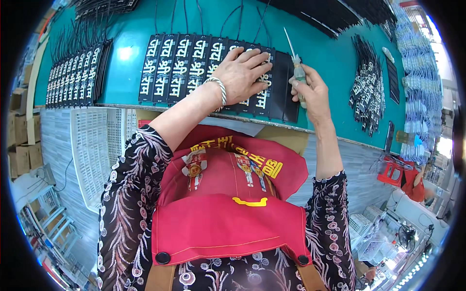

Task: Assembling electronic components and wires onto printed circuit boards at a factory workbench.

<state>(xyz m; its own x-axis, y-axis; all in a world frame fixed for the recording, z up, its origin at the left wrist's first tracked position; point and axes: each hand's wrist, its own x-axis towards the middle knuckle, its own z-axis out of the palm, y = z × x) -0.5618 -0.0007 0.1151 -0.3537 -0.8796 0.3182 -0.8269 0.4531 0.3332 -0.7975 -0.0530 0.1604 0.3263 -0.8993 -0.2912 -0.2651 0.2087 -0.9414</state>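
My left hand (242, 72) lies palm down with spread fingers across a row of black strip panels (177, 68) bearing pale lettering, which lie side by side on the green table. Thin black wires (228, 22) run from their far ends. In my right hand (310, 89) is a slim tool (298, 72) with a translucent greenish body and a long thin tip. The tip points away from me and up to the left; whether it is a glue bottle or a screwdriver I cannot tell. Plain dark strips (284, 94) lie between my hands.
More lettered panels with wires (73, 77) stand grouped at the left of the green table (124, 82). A heap of narrow lettered strips (367, 87) lies at the right, near bundled pale wires (421, 92). Below the table are a white plastic crate (90, 155) and a red stool (391, 170).
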